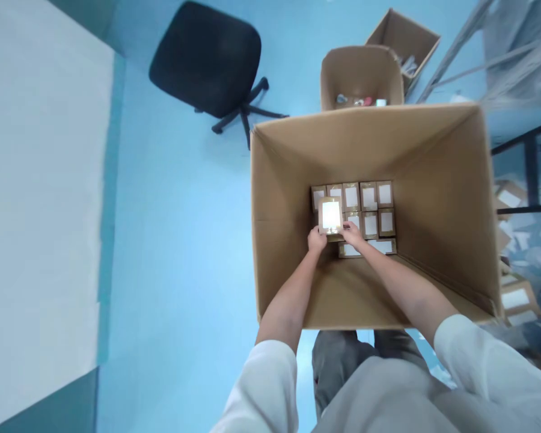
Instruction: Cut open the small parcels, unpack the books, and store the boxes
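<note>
Both my arms reach down into a large open cardboard carton (442,162). Between my hands is a small cardboard box (330,216) with a bright white label on top. My left hand (316,239) grips its lower left corner, and my right hand (351,233) holds its lower right side. The held box appears above several similar labelled boxes (369,197) set in rows on the carton's floor, and it hides part of them. Along the near side of the rows, a labelled box (382,246) lies lengthwise.
A black swivel chair (207,57) stands beyond the carton at the left. Two open cardboard boxes (360,66) with small items sit at the far side. A white table (40,198) spans the left edge. Cardboard and paper scraps (518,297) lie at the right, near a metal frame (529,174).
</note>
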Motion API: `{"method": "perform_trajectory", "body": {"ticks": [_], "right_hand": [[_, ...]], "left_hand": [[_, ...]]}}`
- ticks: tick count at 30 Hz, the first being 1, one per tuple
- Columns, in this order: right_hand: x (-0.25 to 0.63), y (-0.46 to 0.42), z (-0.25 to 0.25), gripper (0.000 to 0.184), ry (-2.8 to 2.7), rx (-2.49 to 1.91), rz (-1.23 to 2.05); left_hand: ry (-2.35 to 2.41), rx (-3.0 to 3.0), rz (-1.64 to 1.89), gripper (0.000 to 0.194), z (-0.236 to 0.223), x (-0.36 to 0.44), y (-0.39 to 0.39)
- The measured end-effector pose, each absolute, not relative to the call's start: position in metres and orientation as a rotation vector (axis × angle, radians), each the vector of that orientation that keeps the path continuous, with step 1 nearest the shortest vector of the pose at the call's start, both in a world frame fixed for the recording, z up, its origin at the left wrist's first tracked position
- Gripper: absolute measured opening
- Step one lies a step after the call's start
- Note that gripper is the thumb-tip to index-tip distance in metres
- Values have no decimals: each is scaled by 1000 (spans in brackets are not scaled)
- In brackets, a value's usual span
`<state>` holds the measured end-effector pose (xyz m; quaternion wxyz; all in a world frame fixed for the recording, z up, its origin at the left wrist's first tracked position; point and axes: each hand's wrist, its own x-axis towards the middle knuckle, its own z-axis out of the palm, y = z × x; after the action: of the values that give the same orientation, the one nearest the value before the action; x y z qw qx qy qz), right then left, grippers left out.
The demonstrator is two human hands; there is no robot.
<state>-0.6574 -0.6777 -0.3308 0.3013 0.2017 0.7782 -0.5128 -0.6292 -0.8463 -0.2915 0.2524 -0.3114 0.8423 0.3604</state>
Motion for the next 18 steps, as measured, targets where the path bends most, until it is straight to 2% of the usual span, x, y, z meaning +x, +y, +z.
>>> {"method": "perform_trajectory", "body": {"ticks": [10, 18], "right_hand": [[-635, -572, -140, 28, 2236, 718, -1803], [-597, -470, -18, 53, 2541, 681, -2057]], "left_hand": [[2625, -166, 1038, 35, -121, -655, -750], [2734, 454, 1290, 40, 4, -657, -654]]}}
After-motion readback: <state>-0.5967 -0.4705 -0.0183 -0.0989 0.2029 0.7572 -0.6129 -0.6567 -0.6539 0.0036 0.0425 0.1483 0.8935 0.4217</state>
